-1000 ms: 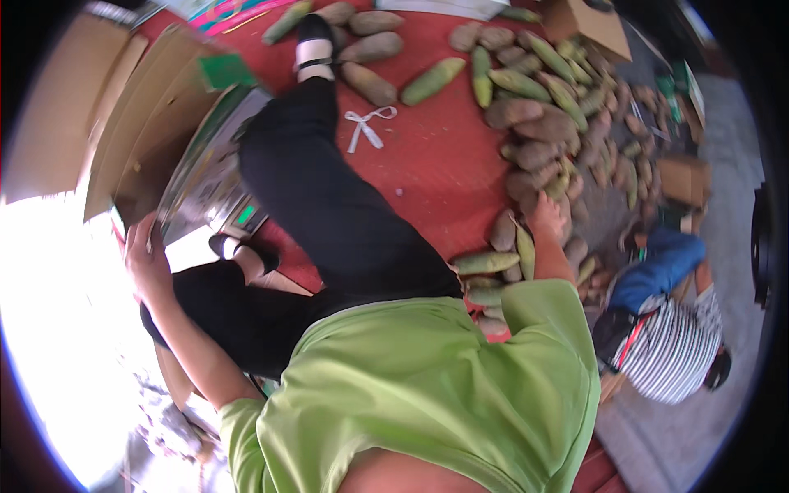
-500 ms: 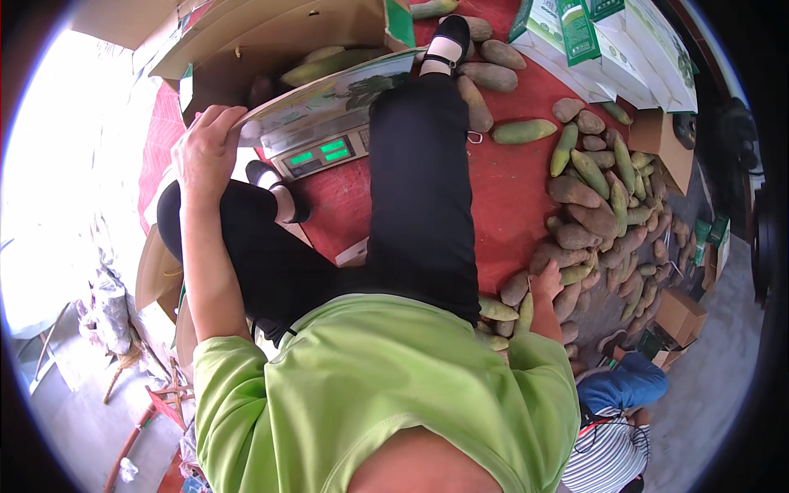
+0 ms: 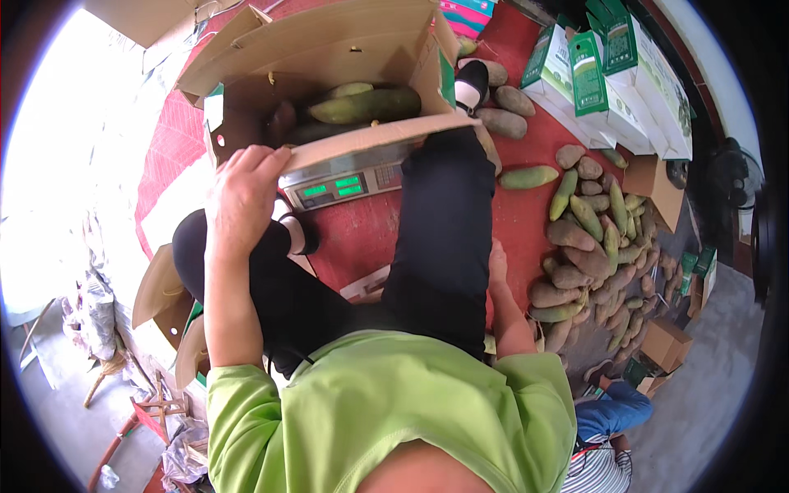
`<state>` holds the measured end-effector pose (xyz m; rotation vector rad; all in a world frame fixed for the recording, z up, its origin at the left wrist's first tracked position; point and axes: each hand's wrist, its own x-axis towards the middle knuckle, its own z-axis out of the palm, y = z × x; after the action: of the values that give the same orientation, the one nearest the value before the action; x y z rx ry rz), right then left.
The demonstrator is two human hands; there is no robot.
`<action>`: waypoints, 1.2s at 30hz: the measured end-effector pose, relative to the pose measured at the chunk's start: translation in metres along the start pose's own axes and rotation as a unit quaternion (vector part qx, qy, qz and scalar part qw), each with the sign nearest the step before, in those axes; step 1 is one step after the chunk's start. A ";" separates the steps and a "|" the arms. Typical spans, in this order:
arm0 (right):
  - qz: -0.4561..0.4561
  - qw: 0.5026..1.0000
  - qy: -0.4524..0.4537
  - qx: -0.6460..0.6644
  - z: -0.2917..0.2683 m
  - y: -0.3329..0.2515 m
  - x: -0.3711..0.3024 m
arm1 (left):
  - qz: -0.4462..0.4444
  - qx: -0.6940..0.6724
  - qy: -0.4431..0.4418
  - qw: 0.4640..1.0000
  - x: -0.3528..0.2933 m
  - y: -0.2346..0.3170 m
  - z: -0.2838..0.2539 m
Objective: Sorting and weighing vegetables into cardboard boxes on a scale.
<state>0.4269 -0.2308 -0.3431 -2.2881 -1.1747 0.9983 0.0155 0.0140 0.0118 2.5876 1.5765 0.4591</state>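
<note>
My left hand (image 3: 245, 197) grips the corner of the near flap of an open cardboard box (image 3: 329, 49), fingers curled over the edge. Inside the box lie long green radishes (image 3: 374, 107) and a darker root in shadow at the left. Below the flap shows a digital scale (image 3: 341, 189) with a lit green display. Beside my right thigh is my right hand (image 3: 498, 264); its fingers are partly hidden behind the leg, and nothing shows in it. Closest to it, on the right, is a big heap of brownish roots (image 3: 569, 236) mixed with green ones.
One green radish (image 3: 528, 177) lies apart on the red ground sheet (image 3: 526, 218). White and green cartons (image 3: 649, 99) stand at the far right. Another person in a striped top (image 3: 598, 470) is at the lower right. A second open box (image 3: 168, 316) stands at my left.
My right hand has left the root heap and moved left to beside my thigh. The flap under my left hand has tilted, showing more of the box's inside. The view has shifted.
</note>
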 end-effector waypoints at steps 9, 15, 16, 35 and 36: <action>0.019 0.964 -0.084 -0.252 0.044 -0.065 0.066 | 0.008 -0.029 0.003 1.000 0.000 0.002 -0.014; -0.036 0.990 -0.065 -0.124 0.005 -0.038 0.023 | -0.001 -0.026 0.023 0.999 -0.008 -0.003 -0.020; -0.033 0.993 -0.047 -0.106 -0.002 -0.049 0.034 | 0.015 -0.031 0.039 0.999 -0.004 -0.004 -0.016; -0.219 0.949 0.130 0.188 -0.184 -0.278 0.046 | 0.011 -0.091 0.058 0.994 -0.011 -0.006 -0.019; -0.261 0.932 0.134 0.212 -0.202 -0.299 0.044 | 0.008 -0.098 0.057 0.994 -0.011 -0.005 -0.020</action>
<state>0.4304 -0.0247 -0.0437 -1.5893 -1.2139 0.6311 0.0007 0.0050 0.0272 2.4678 1.4614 0.7367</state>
